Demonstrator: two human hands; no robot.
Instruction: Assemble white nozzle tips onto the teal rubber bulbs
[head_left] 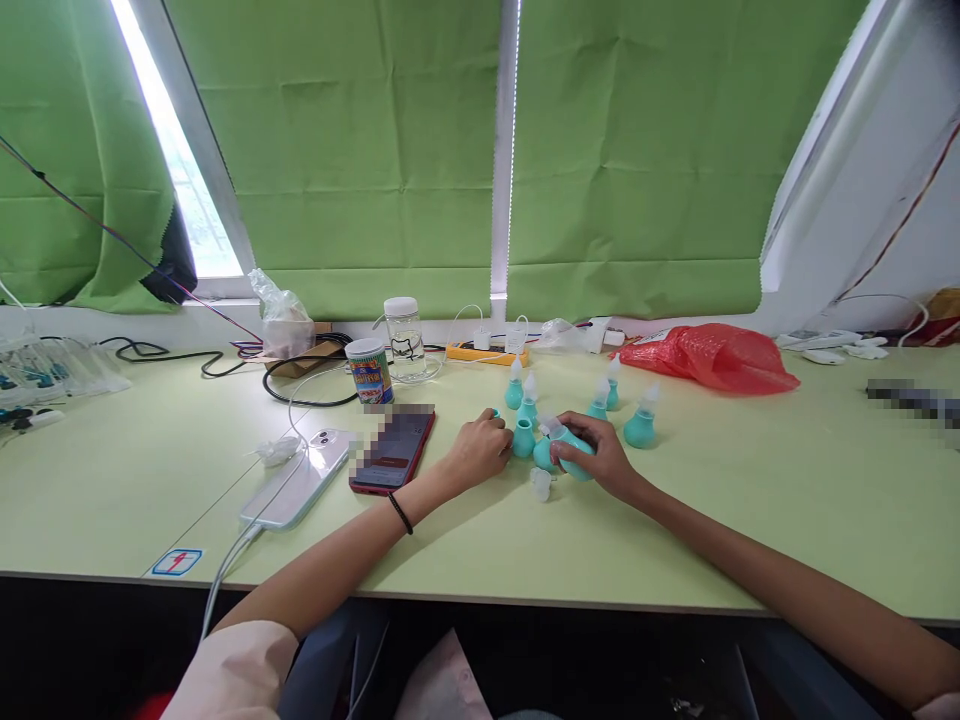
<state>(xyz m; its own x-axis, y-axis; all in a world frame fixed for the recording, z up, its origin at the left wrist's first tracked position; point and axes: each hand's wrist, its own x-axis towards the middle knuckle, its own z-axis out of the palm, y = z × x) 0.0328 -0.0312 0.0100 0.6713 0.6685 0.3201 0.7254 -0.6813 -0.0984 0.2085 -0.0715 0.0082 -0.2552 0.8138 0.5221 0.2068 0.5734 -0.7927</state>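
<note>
My right hand is closed round a teal squeeze bulb, tilted, with a clear plastic tip pointing up and left. My left hand rests low over the table with curled fingers; the teal rim of another bulb shows just above them, most of it hidden. Right beside those fingers an open-necked teal bulb stands upright without a tip. Another teal bulb is partly covered by the one in my right hand. A loose clear tip lies in front.
Several tipped bulbs, one a teal bulb, stand behind and right. To the left lie a red-edged phone and a white phone with cables. A printed can, lidded jar, orange power strip and red bag line the back.
</note>
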